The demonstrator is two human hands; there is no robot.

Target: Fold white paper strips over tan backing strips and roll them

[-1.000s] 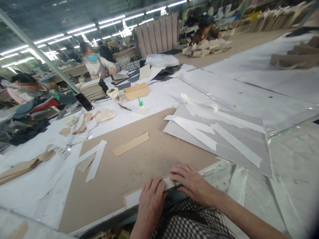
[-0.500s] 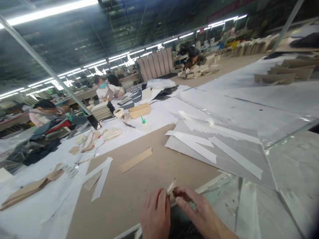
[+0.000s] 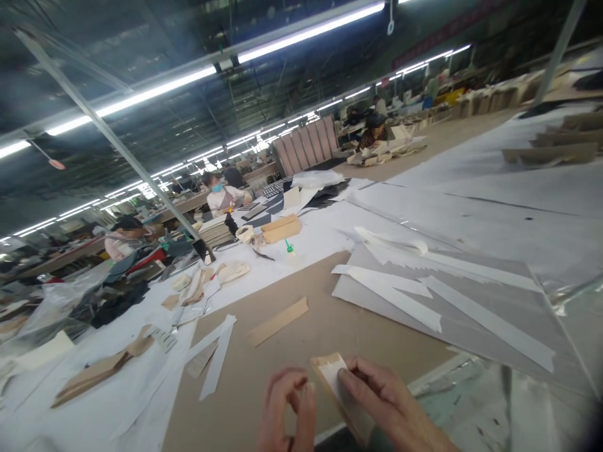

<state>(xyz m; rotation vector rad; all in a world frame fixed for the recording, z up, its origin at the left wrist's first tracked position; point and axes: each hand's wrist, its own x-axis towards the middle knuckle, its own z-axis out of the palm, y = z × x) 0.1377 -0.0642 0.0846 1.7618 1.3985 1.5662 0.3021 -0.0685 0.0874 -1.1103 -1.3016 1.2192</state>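
My right hand [image 3: 384, 398] grips a tan strip [image 3: 343, 405] with a whitish face, thumb on top and fingers behind. The strip tilts over the near edge of the brown board [image 3: 254, 370]. Just left of it, apart from the strip, my left hand [image 3: 287, 408] has its fingers curled, with thumb and forefinger tips together. Whether something small is between them cannot be made out. Another tan strip [image 3: 279, 321] lies flat on the board. White tape strips [image 3: 221, 355] lie near the board's left edge, partly over a greyish piece.
A grey sheet [image 3: 509, 301] with several white tape strips [image 3: 391, 298] lies on the right. Beyond the board stand a green-tipped bottle [image 3: 289, 248] and a tape roll [image 3: 245, 234]. Folded tan pieces [image 3: 97, 373] lie left. A slanting metal post [image 3: 127, 147] rises at left; co-workers sit farther back.
My left hand has come away from the strip and moved slightly left. My right hand now holds the strip up, its whitish face showing. The view has shifted, so the scene sits farther right.
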